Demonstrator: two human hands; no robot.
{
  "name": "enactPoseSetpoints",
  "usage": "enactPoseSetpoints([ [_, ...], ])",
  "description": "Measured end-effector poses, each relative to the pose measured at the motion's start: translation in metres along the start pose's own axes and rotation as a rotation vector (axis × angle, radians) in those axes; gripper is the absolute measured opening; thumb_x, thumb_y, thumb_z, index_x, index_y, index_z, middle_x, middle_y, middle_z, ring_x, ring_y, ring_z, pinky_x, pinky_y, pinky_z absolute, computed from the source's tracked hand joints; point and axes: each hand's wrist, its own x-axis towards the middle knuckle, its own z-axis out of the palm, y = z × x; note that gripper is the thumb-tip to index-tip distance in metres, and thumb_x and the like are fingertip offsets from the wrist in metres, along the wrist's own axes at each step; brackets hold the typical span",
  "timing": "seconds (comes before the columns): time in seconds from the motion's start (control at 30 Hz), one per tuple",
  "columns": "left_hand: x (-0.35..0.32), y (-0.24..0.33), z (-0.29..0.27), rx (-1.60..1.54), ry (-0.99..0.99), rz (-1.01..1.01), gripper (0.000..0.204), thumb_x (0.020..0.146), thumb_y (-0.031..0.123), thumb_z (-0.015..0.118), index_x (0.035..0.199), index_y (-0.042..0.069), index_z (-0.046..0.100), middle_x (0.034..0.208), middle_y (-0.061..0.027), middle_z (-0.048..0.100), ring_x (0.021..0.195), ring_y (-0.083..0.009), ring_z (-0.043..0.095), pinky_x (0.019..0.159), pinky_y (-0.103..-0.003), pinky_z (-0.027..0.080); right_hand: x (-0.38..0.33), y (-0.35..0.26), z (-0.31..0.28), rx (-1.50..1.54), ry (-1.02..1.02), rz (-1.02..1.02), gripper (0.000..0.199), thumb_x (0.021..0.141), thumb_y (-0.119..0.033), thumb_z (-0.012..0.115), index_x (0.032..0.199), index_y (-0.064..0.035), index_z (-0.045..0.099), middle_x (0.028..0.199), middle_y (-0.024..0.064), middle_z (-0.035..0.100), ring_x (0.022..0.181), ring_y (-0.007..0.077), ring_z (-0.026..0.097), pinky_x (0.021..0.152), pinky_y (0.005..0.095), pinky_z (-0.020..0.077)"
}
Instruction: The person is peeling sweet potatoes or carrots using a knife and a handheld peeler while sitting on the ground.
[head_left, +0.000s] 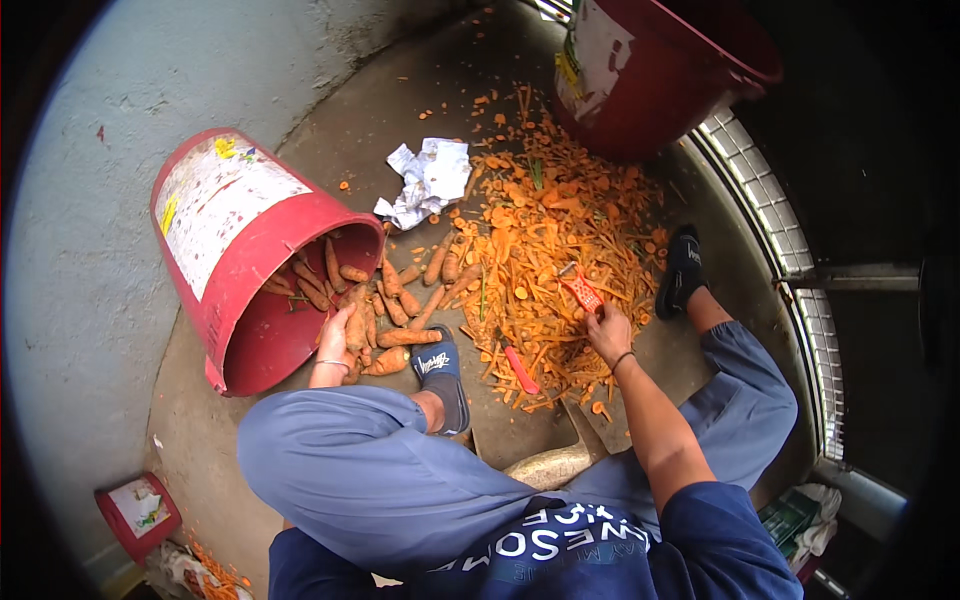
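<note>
At centre left of the frame a red plastic bucket (240,290) lies tipped on its side on the concrete floor (400,110), its mouth facing the lower right. Unpeeled carrots (395,310) sit inside its rim and spill out in a loose heap just beside the opening. The left hand (335,345) rests at that heap, fingers closed round one carrot (355,330) at the bucket's mouth. The right hand (608,330), right of centre, is clamped on the handle of an orange peeler (580,288), held above a broad spread of orange carrot peelings (545,230) that fills the middle of the frame. A red-handled tool (520,370) lies on the lower edge of the peelings. A second red bucket (650,70) stands at the upper right; what it holds cannot be seen. Crumpled white paper (430,180) lies above the carrots. A small red container (138,512) sits at the lower left
</note>
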Motion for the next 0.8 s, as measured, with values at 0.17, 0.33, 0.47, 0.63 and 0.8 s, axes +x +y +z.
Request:
enactPoseSetpoints([
  [0.17,-0.02,0.074,0.06,0.335,-0.173,0.1,0.037,0.103,0.034,0.061,0.127,0.006,0.068,0.09,-0.0049,0.07,0.077,-0.0186,0.072,0.047,-0.034,0.055,0.025,0.017,-0.003,-0.203,0.167,-0.208,0.042,0.098,-0.032,0.066,0.12,0.0029,0.06,0.113,0.0267,0.065,0.097,0.045,0.065,0.086,0.0525,0.0538],
  [0.33,-0.081,0.164,0.141,0.463,-0.341,0.137,0.031,0.105,0.026,0.058,0.12,-0.001,0.065,0.098,-0.0125,0.073,0.078,-0.022,0.074,0.064,-0.036,0.063,0.05,-0.008,-0.035,-0.305,-0.359,-0.102,0.042,0.097,-0.031,0.069,0.121,0.0028,0.063,0.114,0.0257,0.069,0.103,0.0407,0.068,0.088,0.0517,0.0557],
  [0.47,-0.139,0.233,0.192,0.55,-0.346,0.291,0.034,0.106,0.03,0.056,0.121,0.001,0.063,0.09,-0.0096,0.069,0.062,-0.0187,0.067,0.051,-0.034,0.059,0.064,-0.015,-0.075,-0.123,-0.215,-0.272,0.031,0.092,-0.027,0.073,0.103,0.0019,0.071,0.096,0.0236,0.073,0.093,0.0417,0.069,0.085,0.0499,0.0551],
  [0.63,-0.199,0.274,0.237,0.374,-0.393,0.568,0.037,0.105,0.032,0.056,0.126,0.001,0.058,0.095,-0.0107,0.07,0.066,-0.0162,0.065,0.054,-0.034,0.057,0.075,-0.049,-0.17,0.272,-0.167,-0.348,0.021,0.093,-0.019,0.076,0.103,-0.0006,0.072,0.081,0.0116,0.071,0.073,0.0216,0.068,0.07,0.0405,0.0537],
  [0.8,-0.201,0.182,0.278,0.241,-0.18,0.442,0.036,0.103,0.039,0.061,0.123,0.008,0.06,0.094,-0.0071,0.069,0.065,-0.0148,0.063,0.051,-0.035,0.054,0.041,-0.086,-0.264,0.68,-0.178,-0.609,0.02,0.094,-0.016,0.078,0.106,-0.0003,0.075,0.079,0.0018,0.069,0.069,0.0086,0.063,0.061,0.0277,0.0497],
])
